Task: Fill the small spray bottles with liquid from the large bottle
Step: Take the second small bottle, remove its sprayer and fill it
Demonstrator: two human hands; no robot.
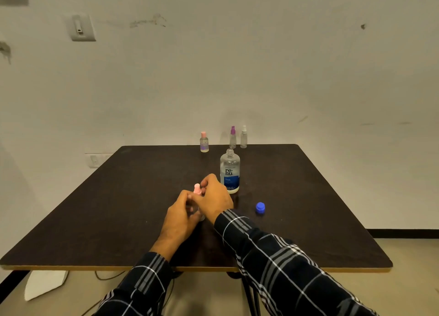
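Note:
A small clear spray bottle with a pink top (197, 189) stands at the middle of the dark table (118, 197). My left hand (181, 212) grips its body, which is mostly hidden. My right hand (213, 194) pinches the pink top from the right. Just behind my right hand stands the large clear bottle (230, 171) with a blue label, its neck uncapped. Its blue cap (260, 207) lies on the table to the right.
Three more small bottles stand at the table's far edge: one with a pink cap (204, 142), one with a purple sprayer (233, 137), one with a white sprayer (243, 137). A wall rises right behind the table. Cables and white paper lie on the floor.

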